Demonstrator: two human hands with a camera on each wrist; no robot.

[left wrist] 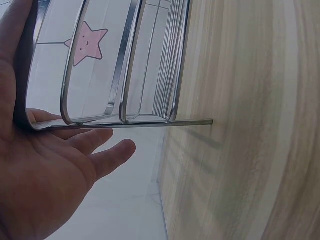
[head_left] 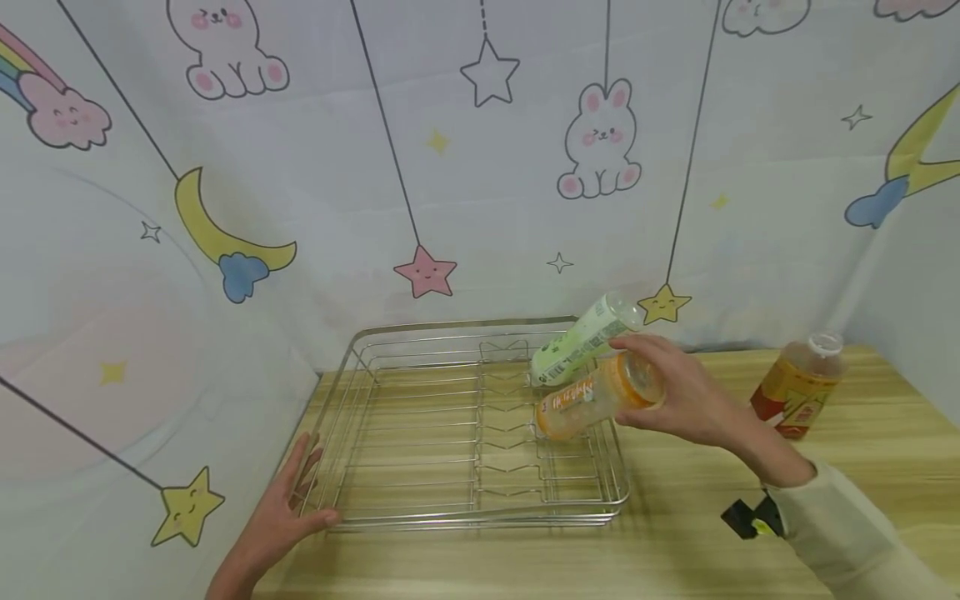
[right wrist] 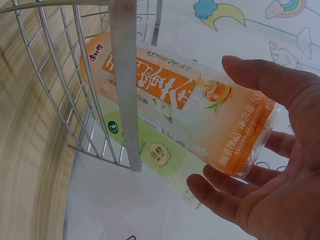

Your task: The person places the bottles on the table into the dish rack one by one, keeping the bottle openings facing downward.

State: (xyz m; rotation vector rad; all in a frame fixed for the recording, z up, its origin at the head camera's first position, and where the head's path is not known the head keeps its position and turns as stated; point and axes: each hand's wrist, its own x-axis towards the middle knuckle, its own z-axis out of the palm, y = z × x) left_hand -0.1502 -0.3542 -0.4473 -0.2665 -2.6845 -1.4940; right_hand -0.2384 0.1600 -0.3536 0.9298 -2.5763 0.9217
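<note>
Right hand (head_left: 690,398): stretched leftward, grips tilted orange bottle (head_left: 581,404) over wire rack (head_left: 450,521).
Left hand (head_left: 277,517): fingers spread, touches rack's corner.

A pale, wood-grained tabletop (head_left: 675,475) is enclosed at the back and both sides by whitish cloth (head_left: 510,200), on which cartoon animals (head_left: 600,146), stars (head_left: 425,273), crescent moons (head_left: 201,221) and clouds (head_left: 67,117) are printed, some hung from drawn lines (head_left: 386,125). The space is softly lit.
</note>
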